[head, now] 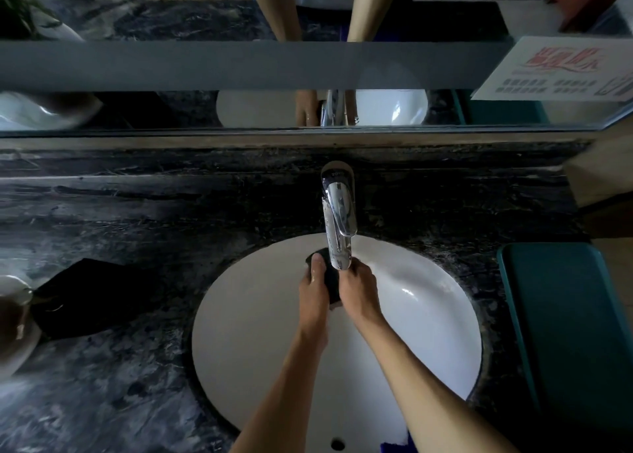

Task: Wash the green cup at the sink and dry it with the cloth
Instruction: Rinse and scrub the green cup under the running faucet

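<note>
Under tap, both hands grip dark cup: left hand, right hand — keeps rinse inside sink.

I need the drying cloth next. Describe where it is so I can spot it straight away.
Start at the white sink set in the dark marble counter. Look left of the basin: the cloth lies flat on the counter. It is plain black with sharp corners, unlike the veined stone beneath it.
</note>
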`<state>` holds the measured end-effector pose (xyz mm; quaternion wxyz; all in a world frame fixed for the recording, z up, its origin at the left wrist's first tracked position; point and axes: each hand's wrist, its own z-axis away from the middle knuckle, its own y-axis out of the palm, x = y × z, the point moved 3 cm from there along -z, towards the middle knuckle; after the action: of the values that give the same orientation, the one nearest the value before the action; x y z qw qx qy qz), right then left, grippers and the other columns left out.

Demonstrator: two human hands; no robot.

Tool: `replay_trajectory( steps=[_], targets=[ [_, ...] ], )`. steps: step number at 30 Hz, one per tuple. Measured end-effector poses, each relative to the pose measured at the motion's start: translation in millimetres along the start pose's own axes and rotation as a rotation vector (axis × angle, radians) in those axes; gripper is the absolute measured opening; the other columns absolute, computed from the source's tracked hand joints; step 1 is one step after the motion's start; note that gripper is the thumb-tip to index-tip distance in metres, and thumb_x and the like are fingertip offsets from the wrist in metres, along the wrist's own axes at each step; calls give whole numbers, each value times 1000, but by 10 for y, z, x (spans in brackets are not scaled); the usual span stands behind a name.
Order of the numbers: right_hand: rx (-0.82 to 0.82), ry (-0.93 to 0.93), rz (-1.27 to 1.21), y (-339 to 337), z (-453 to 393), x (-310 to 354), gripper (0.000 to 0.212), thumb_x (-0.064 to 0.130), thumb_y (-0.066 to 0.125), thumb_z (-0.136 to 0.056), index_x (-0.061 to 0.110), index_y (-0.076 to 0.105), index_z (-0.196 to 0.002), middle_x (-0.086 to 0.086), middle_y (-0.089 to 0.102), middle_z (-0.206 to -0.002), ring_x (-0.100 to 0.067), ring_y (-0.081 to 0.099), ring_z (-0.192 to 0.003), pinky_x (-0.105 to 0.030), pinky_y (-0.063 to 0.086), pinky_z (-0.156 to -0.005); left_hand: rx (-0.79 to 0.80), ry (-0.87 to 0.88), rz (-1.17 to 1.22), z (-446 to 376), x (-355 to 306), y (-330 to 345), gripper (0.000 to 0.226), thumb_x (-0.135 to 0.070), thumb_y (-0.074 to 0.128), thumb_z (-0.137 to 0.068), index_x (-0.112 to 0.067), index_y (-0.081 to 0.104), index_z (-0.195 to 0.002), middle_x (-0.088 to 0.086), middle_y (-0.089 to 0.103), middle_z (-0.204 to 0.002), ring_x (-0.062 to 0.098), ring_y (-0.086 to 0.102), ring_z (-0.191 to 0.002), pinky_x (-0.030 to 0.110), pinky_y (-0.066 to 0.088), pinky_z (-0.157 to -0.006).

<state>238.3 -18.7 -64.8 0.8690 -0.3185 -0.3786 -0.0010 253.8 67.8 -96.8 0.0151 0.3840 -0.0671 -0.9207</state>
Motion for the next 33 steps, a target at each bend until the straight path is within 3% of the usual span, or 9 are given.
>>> replay_trajectory(
  steps=[3, 7, 10, 12, 15, 18, 21, 27, 33],
  targets=[
    [-61, -2, 65, -11, -29, 21, 29, -6, 40, -101, -11, 62, -121, -31, 71, -107, -49, 68, -102, -47, 55, -82, 11, -139, 106, 15, 31, 27, 51, -57, 46, -107, -13, 72, -105, -4, 72, -69, 10, 69, -61, 24, 55, -52],
    [34, -33, 40, 13, 85, -7, 35, 20, 43, -109, 3, 59, -135, -19, 68, -128, -38, 61, -123, -45, 49, -100, -121, -117, 78, 61, -3, 53, 64, -58, 31, -111, -10, 68, -90, 3, 61, -65, 7, 59, -45, 16, 45, -42],
    [74, -112, -119, -13, 206, 25, 46, 44, 54, -100, 19, 61, -138, -6, 72, -127, -25, 65, -119, -43, 53, -101, -31, -125, 160, 25, -68, 46, 66, -53, 23, -114, -4, 64, -99, 19, 55, -82, 24, 59, -70, 32, 48, -62],
    [99, -79, -72, -28, 143, 6, 42, 48, 52, -102, 25, 63, -134, -6, 74, -122, -26, 67, -113, -44, 56, -96, 98, -208, 188, 50, -113, 67, 61, -60, 32, -110, -9, 66, -105, 19, 50, -93, 28, 51, -81, 39, 42, -72],
    [141, -59, 53, -75, 28, 15, 38, 49, 46, -104, 18, 67, -108, -8, 74, -102, -34, 69, -99, -46, 58, -85, 77, -347, 218, 81, -74, 74, 49, -57, 57, -103, -9, 70, -108, 17, 64, -98, 29, 65, -94, 37, 53, -77],
    [277, -126, -79, -65, 43, -9, 39, 48, 58, -97, 23, 63, -126, 0, 71, -121, -24, 66, -118, -37, 53, -98, 108, -353, 386, 61, -143, 86, 48, -53, 48, -106, -10, 69, -104, 14, 69, -93, 28, 69, -91, 37, 55, -79],
    [312, -261, -29, -38, 83, -102, 61, 43, 71, -86, 26, 56, -143, 0, 64, -138, -19, 57, -129, -37, 48, -107, 113, -422, 610, 17, -237, 118, 50, -51, 40, -109, -8, 62, -94, 11, 62, -88, 25, 62, -83, 36, 50, -79],
    [16, -257, 76, -74, 20, -147, 26, 25, 55, -105, 19, 68, -127, -8, 75, -116, -33, 70, -107, -37, 54, -82, 148, -575, 603, 142, -179, 165, 40, -43, 45, -103, -11, 65, -88, 7, 62, -91, 26, 63, -82, 37, 50, -77],
    [223, -249, 52, -64, 55, -156, 61, 62, 66, -76, 36, 59, -131, 16, 65, -121, -2, 56, -103, -20, 43, -82, 119, -606, 642, 138, -213, 179, 49, -50, 42, -105, -10, 63, -86, 9, 63, -82, 26, 62, -79, 36, 49, -72]
  ],
)
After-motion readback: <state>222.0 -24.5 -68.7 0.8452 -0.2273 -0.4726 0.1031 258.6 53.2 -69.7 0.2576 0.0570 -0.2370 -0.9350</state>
